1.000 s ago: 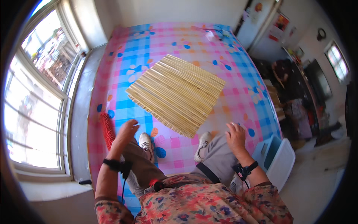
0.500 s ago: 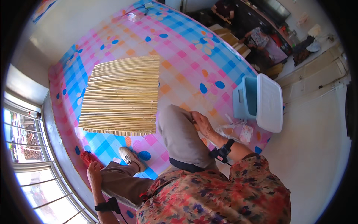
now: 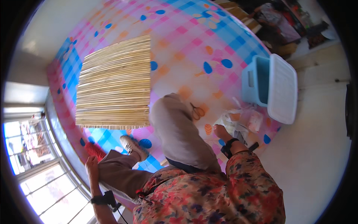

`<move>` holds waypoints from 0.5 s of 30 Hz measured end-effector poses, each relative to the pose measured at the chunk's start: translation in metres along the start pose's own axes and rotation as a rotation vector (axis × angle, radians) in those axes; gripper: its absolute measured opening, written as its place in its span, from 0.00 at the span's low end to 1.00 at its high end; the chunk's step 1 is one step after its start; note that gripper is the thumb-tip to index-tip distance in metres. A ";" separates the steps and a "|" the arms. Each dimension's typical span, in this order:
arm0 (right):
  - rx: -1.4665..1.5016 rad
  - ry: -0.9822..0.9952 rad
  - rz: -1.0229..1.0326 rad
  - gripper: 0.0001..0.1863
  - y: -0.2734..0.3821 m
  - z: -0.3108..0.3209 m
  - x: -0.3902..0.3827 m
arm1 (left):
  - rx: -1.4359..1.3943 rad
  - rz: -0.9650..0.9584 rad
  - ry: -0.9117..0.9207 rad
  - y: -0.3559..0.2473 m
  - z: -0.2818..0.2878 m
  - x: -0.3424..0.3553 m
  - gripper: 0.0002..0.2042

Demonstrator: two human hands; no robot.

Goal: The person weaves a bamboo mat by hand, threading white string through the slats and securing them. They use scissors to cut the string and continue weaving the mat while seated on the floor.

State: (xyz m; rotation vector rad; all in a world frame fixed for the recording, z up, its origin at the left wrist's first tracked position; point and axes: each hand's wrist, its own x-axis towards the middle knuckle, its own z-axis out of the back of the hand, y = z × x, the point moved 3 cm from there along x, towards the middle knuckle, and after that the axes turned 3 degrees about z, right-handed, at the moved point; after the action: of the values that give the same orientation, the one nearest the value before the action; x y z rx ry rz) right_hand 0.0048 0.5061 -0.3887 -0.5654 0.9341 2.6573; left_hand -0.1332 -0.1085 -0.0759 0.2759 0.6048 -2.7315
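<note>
My left hand (image 3: 91, 165) rests against my left knee on the window side; its fingers are mostly hidden from view. Beside a clear plastic bag (image 3: 232, 123), my right hand (image 3: 220, 131) is low over the patterned sheet, with its fingers turned away and hard to make out. A pair of scissors (image 3: 197, 112) with orange handles lies just right of my right knee. Ahead of me is a flat mat of straw-coloured stalks (image 3: 113, 84) laid side by side.
A light blue plastic bin (image 3: 255, 82) stands at the right, its white lid (image 3: 282, 89) leaning against it. A red bristly object (image 3: 94, 151) sits near the barred window (image 3: 48, 175). A pink-and-white packet (image 3: 255, 121) lies by the bag. Another person (image 3: 276, 18) is at the far right.
My right hand has left my right knee and moved right and back toward the plastic bag, and the scissors now show. My left hand stays at my left knee. The view has shifted.
</note>
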 end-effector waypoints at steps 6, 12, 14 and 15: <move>0.040 0.199 0.049 0.18 0.034 -0.052 0.095 | 0.089 0.074 -0.064 -0.013 0.001 -0.012 0.10; -0.037 -0.151 0.135 0.12 0.045 -0.073 0.142 | 0.104 0.155 -0.052 -0.014 0.005 -0.016 0.10; -0.066 -0.091 -0.027 0.11 0.039 -0.075 0.144 | 0.091 0.168 -0.049 -0.015 0.006 -0.016 0.10; -0.115 -0.061 -0.049 0.11 0.039 -0.076 0.145 | 0.095 0.203 -0.042 -0.016 0.007 -0.016 0.10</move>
State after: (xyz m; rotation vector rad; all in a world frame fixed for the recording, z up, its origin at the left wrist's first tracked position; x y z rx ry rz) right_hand -0.1175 0.4454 -0.4860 -0.5215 0.7442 2.6814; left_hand -0.1247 -0.0937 -0.0599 0.2861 0.4117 -2.5670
